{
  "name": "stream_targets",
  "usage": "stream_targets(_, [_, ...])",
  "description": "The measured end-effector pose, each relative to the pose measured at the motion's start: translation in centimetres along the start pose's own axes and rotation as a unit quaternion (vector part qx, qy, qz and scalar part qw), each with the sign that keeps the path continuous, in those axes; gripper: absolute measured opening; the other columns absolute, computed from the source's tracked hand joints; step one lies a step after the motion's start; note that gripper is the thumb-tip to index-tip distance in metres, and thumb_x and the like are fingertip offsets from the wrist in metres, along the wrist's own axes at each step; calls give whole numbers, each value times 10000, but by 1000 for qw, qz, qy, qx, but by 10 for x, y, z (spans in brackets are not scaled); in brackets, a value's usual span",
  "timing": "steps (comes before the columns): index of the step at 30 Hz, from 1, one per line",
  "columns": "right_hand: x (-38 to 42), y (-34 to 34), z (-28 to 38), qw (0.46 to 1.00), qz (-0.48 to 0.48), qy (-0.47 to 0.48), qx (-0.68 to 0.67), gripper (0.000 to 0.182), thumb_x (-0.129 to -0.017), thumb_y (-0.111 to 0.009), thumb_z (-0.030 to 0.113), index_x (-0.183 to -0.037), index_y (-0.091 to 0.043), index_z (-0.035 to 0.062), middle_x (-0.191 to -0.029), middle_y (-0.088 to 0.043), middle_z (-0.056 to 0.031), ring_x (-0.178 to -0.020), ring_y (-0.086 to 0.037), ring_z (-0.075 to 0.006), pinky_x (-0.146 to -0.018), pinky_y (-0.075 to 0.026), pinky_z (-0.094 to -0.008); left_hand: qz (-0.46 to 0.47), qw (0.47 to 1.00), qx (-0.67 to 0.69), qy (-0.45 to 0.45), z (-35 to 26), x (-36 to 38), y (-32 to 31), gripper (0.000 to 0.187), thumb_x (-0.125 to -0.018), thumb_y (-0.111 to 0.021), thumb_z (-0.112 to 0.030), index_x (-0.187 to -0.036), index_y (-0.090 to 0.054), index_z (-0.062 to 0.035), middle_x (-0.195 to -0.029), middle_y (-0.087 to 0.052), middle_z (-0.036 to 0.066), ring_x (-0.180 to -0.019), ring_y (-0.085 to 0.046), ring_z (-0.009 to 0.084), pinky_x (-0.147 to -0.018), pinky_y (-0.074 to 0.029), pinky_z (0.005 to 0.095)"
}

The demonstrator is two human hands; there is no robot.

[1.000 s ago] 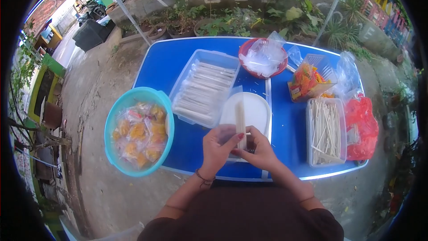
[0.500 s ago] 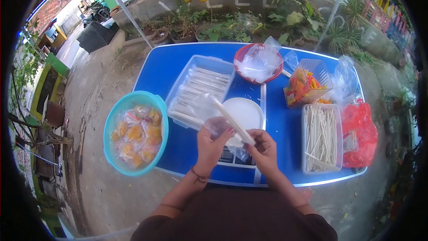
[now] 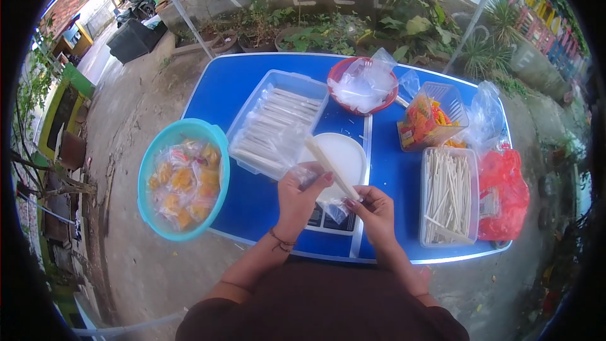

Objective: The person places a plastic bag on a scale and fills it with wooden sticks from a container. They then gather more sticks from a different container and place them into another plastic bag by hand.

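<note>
Over the kitchen scale with a round white pan, my two hands work on a clear plastic bag and a small bundle of pale sticks. My left hand is closed on the bag, thumb laid toward the sticks. With its fingertips, my right hand pinches the lower end of the bundle, which tilts up to the left. Behind my left hand stands a clear tub of bagged stick bundles. Loose pale sticks fill another clear tub at the right.
A turquoise basin of bagged yellow-orange food is at the left. A red bowl at the back holds plastic bags. A clear basket has orange packets in it, near a red plastic bag. All this is around the blue table.
The view has shifted slightly, so the table items appear a little up and left. Both hands keep their hold on the bag and sticks, with the bundle tilted much as before.
</note>
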State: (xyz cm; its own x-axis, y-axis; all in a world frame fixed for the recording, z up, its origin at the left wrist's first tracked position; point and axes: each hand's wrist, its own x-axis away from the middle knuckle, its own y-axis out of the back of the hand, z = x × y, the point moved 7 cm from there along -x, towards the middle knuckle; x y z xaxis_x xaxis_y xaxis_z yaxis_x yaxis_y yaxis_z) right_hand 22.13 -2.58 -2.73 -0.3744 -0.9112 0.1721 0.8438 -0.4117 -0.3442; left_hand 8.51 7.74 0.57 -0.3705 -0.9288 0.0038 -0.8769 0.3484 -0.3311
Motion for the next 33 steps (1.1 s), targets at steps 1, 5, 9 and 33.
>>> stream_targets(1, [0, -2, 3, 1000, 2, 18, 0, 268, -852, -696, -23, -1096, -590, -57, -929, -666, -74, -816, -644, -116, -758, -538, -238, 1, 1000, -17, 0, -1, 0, 2, 233, -847, -720, -14, -1053, -626, 36, -979, -692, 123, -850, -674, 159, -775, -556, 282])
stream_targets(5, [0, -8, 8, 999, 7, 43, -14, 256, -842, -702, -35, -1076, -599, -55, -914, -660, -73, -832, -645, -123, -774, -538, -245, -7, 1000, 4, 21, -2, -1, 5, 201, -844, -724, -10, -1020, -647, 50, -954, -695, 109, -852, -664, 139, -772, -545, 252])
stream_targets(9, [0, -3, 4, 999, 17, 35, 18, 262, -844, -705, -25, -1083, -603, -50, -931, -665, -86, -831, -641, -114, -747, -530, -236, -5, 999, 46, 14, -4, -1, 2, 195, -853, -708, -3, -1026, -639, 57, -957, -693, 115, -871, -674, 156, -789, -567, 276])
stream_targets(33, [25, -52, 53, 758, 23, 445, 476, 436, -742, -673, -82, -1172, -646, -18, -1055, -698, -196, -704, -710, -241, -587, -554, -277, 5, 994, 91, 62, 1, 0, 14, 181, -868, -659, -2, -1036, -646, 64, -939, -700, 134, -831, -696, 182, -759, -593, 309])
